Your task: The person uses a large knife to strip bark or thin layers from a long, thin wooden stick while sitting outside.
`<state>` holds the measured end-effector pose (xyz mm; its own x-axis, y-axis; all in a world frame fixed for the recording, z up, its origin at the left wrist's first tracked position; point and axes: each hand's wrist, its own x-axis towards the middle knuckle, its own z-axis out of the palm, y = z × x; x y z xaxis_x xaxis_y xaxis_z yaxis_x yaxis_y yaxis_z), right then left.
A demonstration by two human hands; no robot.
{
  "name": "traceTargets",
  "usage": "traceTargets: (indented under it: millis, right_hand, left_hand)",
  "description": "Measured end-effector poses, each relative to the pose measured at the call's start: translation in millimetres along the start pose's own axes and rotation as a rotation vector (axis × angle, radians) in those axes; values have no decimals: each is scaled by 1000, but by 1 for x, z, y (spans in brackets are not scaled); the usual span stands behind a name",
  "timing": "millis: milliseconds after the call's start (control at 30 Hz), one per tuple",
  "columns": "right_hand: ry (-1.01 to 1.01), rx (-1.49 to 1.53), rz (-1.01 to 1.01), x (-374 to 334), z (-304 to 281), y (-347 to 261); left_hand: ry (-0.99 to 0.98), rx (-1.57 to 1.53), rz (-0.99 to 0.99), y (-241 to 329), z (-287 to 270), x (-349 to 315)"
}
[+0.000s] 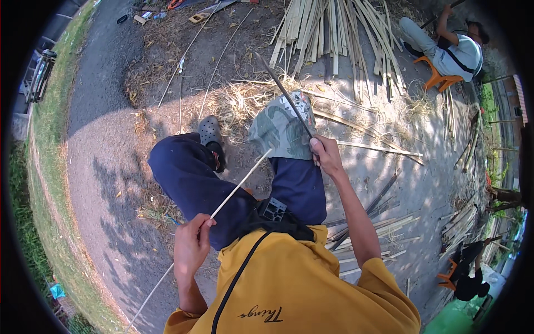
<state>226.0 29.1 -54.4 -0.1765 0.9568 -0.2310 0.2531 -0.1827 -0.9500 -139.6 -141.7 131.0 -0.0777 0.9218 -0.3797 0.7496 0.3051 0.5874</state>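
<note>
My left hand is closed around a thin pale bamboo strip. One end of the strip reaches up to the cloth over my right knee; the other runs back past my left forearm to the lower left. In my right hand is a long, narrow knife, its dark blade slanting up and to the left across the knee. A grey-green patterned cloth covers that knee. Blade and strip appear apart. My right fingers hide the knife's handle.
A big pile of split bamboo strips lies ahead, with curly shavings before it. More strips lie by my right side. One person sits on an orange stool at the far right; another sits at lower right.
</note>
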Motion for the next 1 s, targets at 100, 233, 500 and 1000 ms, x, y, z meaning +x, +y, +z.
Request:
traceTargets:
  millis: [100, 233, 500, 1000]
  right_hand:
    - [89, 349, 10, -13, 1, 19]
    - [339, 651, 9, -24, 2, 33]
    - [858, 30, 515, -56, -31, 225]
    - [658, -369, 752, -147, 7, 297]
  left_hand:
    - [28, 36, 39, 1, -5, 7]
    - [160, 19, 103, 14, -10, 18]
    - [11, -70, 352, 51, -1, 71]
    - [-131, 48, 435, 46, 18, 110]
